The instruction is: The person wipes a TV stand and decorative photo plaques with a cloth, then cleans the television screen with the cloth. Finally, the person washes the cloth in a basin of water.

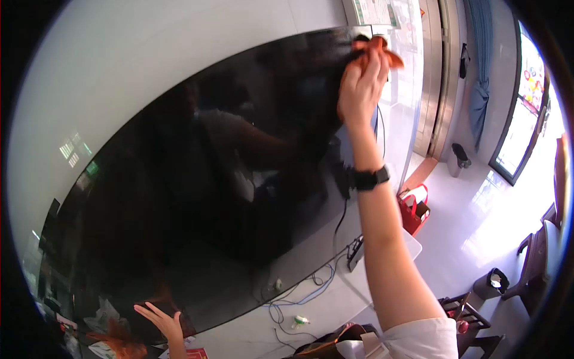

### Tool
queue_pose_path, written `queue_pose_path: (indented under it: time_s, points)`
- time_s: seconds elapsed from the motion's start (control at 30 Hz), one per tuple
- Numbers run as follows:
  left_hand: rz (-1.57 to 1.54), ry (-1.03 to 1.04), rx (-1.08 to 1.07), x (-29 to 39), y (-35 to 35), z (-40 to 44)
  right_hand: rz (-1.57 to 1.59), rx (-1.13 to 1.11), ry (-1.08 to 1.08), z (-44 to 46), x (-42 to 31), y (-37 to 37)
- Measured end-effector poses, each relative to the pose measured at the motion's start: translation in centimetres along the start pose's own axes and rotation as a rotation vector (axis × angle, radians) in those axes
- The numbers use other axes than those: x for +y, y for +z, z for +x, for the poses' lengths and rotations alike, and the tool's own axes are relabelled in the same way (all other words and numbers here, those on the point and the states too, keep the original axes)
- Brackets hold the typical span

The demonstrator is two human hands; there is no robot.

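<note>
A large black television (179, 185) with a glossy screen fills the middle of the view and reflects a person. At its upper right corner, my right hand (362, 87) presses an orange cloth (391, 58) against the edge, fingers closed over it. A dark watch (369, 178) is on that wrist. Low on the left, my left hand (162, 323) has its fingers spread, with nothing in them. It is close to the screen's lower edge; whether it touches the screen I cannot tell.
Below the television, loose cables (281, 308) and a small green-and-white object (301, 321) lie on a white surface. A red bag (414, 209) stands on the floor at right, near a black bin (491, 283) and dark wooden furniture. A blue curtain (480, 102) hangs beside a glass door.
</note>
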State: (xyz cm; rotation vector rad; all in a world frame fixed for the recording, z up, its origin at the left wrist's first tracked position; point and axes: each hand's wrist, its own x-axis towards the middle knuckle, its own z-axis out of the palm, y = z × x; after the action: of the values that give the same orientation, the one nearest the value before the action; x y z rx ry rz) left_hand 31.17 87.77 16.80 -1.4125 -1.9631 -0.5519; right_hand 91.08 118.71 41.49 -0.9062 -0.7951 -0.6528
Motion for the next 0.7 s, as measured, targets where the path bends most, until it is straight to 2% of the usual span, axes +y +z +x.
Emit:
queue_pose_path:
  time_s: [0.1,0.27,0.3,0.37,0.4,0.5,0.53,0.57,0.6,0.7]
  points:
    - [-0.012,0.011,-0.001,-0.2,0.0,0.0,-0.035,-0.048,0.072,-9.8,0.0,-4.3]
    - [-0.010,0.004,0.004,0.1,0.1,-0.1,-0.141,-0.127,0.526,-29.1,0.6,-12.2]
    - [-0.020,0.018,0.007,0.2,0.0,-0.1,-0.197,-0.134,0.722,-33.5,1.9,-13.0]
    - [-0.026,0.036,0.014,-0.3,-0.2,-0.2,-0.216,-0.157,0.866,-34.1,0.8,-13.6]
    - [-0.021,0.012,0.007,-0.4,0.2,-0.2,-0.212,-0.151,0.865,-33.8,1.0,-13.0]
    - [-0.012,-0.016,0.008,-0.4,0.5,0.0,-0.051,-0.034,0.550,-24.3,-1.1,-8.6]
    - [0.000,-0.016,0.007,-0.5,0.6,-0.1,-0.058,-0.047,0.374,-19.6,-2.3,-7.0]
    - [-0.002,-0.012,0.002,-0.6,0.6,-0.2,0.121,-0.007,0.323,-15.5,-2.7,-4.2]
    - [0.002,-0.008,0.001,-0.8,0.7,-0.3,-0.001,-0.045,0.099,-9.9,-5.1,-3.2]
    - [0.011,0.026,0.017,-0.9,0.7,-0.3,0.117,-0.013,-0.150,-0.5,-8.1,0.5]
